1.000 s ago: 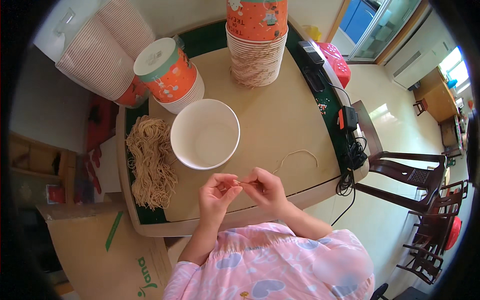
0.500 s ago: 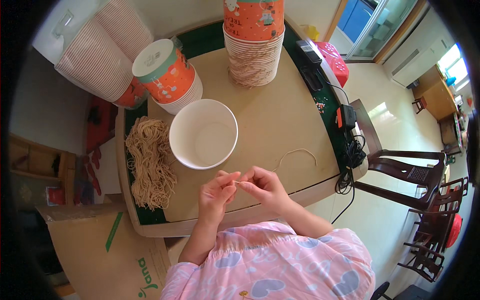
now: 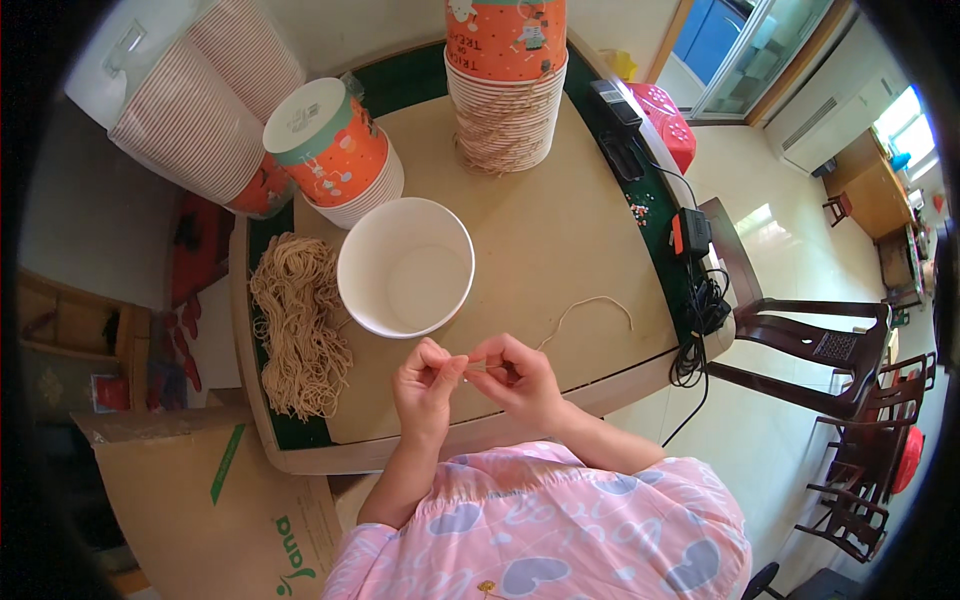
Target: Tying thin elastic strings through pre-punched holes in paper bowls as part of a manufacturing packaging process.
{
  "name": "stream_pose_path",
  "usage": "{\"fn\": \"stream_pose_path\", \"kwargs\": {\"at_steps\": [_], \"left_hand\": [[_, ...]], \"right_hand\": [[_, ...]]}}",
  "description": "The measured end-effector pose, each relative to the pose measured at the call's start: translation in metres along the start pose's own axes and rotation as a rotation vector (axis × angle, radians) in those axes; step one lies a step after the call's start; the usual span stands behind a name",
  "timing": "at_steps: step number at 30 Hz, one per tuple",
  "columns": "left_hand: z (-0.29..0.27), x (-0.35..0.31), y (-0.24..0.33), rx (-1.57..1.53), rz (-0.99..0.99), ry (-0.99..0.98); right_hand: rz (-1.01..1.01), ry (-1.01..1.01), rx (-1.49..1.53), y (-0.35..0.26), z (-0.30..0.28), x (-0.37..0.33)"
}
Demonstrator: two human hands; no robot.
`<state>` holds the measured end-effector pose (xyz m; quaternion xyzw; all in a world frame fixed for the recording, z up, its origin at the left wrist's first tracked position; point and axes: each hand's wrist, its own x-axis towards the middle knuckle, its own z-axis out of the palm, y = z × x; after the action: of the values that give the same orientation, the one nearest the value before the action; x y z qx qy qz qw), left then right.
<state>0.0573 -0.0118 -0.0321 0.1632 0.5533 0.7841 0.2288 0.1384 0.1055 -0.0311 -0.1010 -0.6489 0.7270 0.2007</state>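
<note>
My left hand (image 3: 425,388) and my right hand (image 3: 520,382) meet fingertip to fingertip over the table's near edge. Both are closed in a pinch on a thin beige string, whose short end shows between them. From my right hand the rest of the string (image 3: 603,298) curves across the board to the right. Just beyond my hands stands a white paper bucket (image 3: 357,275), its open top toward me. A loose hank of the same beige string (image 3: 297,325) lies left of the bucket. My fingers hide part of the held string.
Orange-printed buckets stand in a tall stack (image 3: 508,115) at the back and a shorter one (image 3: 335,165) at back left. Wrapped stacks (image 3: 190,135) lean farther left. Black cables (image 3: 705,310) and an adapter (image 3: 692,235) line the right edge. A cardboard box (image 3: 200,500) sits lower left.
My fingers have shifted their pinch: the left thumb now points up toward the right hand, and the right fingers have curled more and moved slightly left. The bucket and hank stay put.
</note>
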Motion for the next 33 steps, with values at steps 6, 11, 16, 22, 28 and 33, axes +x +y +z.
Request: {"fn": "stream_pose_path", "kwargs": {"at_steps": [6,11,16,22,28,33], "left_hand": [[0.006,0.000,0.001,0.209,0.077,0.009],[0.009,0.000,0.003,0.336,0.101,-0.015],[-0.004,-0.001,-0.003,0.164,0.089,-0.055],[0.013,0.001,0.012,0.057,0.040,-0.089],[0.001,0.002,0.011,0.035,-0.196,-0.048],[0.002,0.002,0.007,0.205,-0.259,-0.172]], "right_hand": [[-0.036,0.039,-0.061,0.000,0.000,0.001],[-0.059,0.032,-0.071,-0.002,-0.002,0.003],[0.089,0.027,0.072,-0.008,-0.005,0.003],[0.332,-0.017,0.372,-0.006,-0.017,0.008],[-0.141,0.116,-0.112,0.001,-0.009,0.003],[-0.393,0.096,-0.372,0.005,-0.006,0.003]]}}
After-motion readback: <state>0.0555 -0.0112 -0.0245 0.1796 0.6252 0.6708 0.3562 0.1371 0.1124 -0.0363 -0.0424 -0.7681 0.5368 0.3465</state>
